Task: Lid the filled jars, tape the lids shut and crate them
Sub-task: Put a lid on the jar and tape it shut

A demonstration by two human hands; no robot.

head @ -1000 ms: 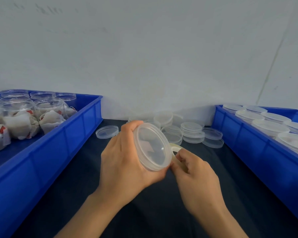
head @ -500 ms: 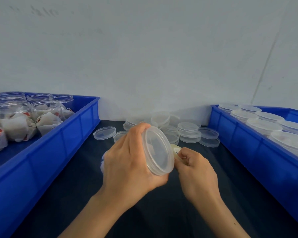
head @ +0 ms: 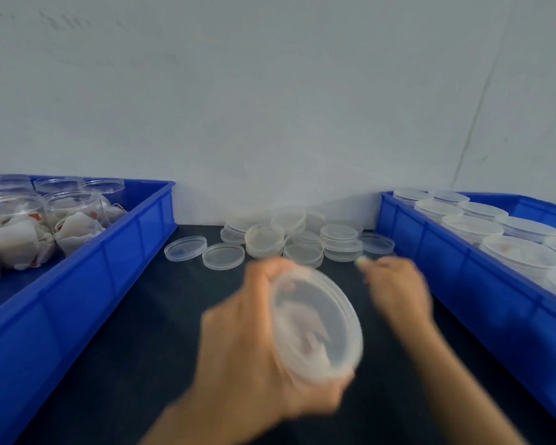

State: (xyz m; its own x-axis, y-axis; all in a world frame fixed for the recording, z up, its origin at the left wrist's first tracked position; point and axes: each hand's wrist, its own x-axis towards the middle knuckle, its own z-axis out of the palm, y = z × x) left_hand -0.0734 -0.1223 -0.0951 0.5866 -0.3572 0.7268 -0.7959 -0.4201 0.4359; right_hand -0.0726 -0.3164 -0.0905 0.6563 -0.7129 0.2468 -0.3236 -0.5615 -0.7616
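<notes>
The left hand (head: 254,342) is gripping the light, slippery-looking lidded jar (head: 315,322) round its body, while the right hand (head: 395,287) is pinching something small and blurred.

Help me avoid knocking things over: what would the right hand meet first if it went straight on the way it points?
Probably the loose lids piled by the wall; the right hand points up-left toward them, though blur hides depth.

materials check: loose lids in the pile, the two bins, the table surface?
Loose lids: clear, thin, glossy plastic, probably moulded; the dark surface shows through them.
Left bin and right bin: opaque blue rigid plastic, smooth with a slight sheen; ribbed walls suggest injection moulding.
Table surface: dark and matte, with no glare; it could be cloth or a mat, but I cannot tell which.
</notes>
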